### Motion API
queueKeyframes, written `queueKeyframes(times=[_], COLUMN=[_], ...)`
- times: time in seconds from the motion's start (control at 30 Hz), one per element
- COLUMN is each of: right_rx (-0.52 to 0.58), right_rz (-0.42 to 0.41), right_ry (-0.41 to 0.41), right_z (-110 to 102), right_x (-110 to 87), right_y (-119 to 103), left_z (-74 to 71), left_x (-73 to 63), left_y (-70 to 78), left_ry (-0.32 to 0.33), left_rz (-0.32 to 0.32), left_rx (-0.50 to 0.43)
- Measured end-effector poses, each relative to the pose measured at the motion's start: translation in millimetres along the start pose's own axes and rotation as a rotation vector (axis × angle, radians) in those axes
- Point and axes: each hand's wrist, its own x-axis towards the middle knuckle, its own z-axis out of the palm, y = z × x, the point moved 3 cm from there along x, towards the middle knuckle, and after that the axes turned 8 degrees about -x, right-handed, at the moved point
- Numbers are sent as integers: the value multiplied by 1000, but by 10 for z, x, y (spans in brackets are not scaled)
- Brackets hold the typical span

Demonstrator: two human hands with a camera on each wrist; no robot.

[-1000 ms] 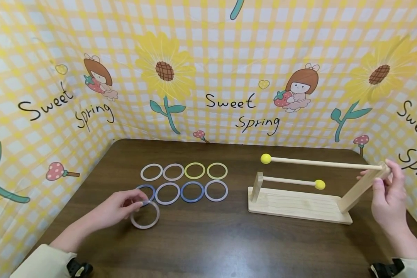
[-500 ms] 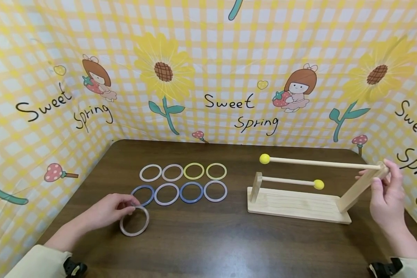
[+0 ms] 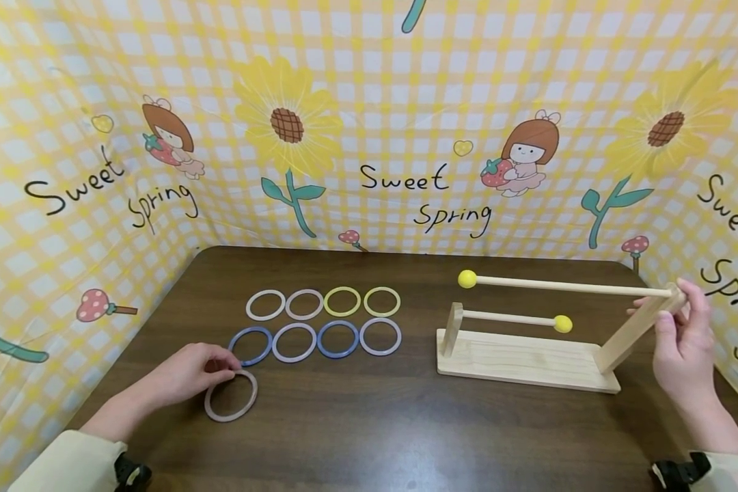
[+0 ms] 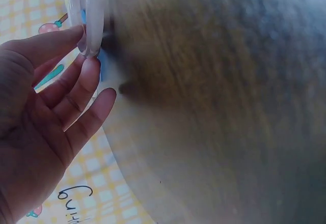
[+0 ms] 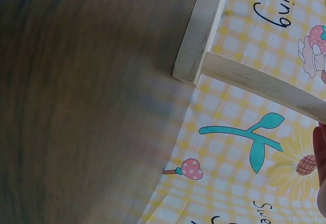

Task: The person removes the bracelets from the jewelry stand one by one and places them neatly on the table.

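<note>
My left hand [image 3: 187,374] pinches the top edge of a pale greyish-pink ring [image 3: 224,418] between thumb and fingers. Seen in the left wrist view, the translucent ring [image 4: 94,15] sits at the fingertips of that hand [image 4: 56,96]. It is tilted up; whether its lower edge touches the table cannot be told. With my right hand [image 3: 685,348] I grip the top of the tall slanted post [image 3: 633,331] on a wooden stand [image 3: 523,359]. Only a finger edge [image 5: 321,168] of it shows in the right wrist view, beside the post.
Several rings lie flat in two rows, including a yellow ring [image 3: 342,288] behind and a blue ring [image 3: 250,329] in front. A long upper rod [image 3: 572,285] and a shorter rod [image 3: 509,318] end in yellow balls. Patterned cloth [image 3: 357,123] walls the brown table [image 3: 369,430].
My left hand has drawn the ring left and toward me, away from the front row, uncovering the leftmost blue ring. The right hand keeps its grip on the post.
</note>
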Motion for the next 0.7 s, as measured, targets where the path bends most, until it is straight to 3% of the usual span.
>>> queueKeyframes(times=[0.5, 0.7], right_rx=[10, 101], right_rz=[-12, -19], right_ry=[-17, -53], right_z=[37, 54], right_x=[23, 45], right_y=[5, -21], left_z=[8, -8], left_x=[19, -3], left_y=[-83, -84], left_ry=[64, 85], left_rz=[-33, -73], left_rx=[37, 42])
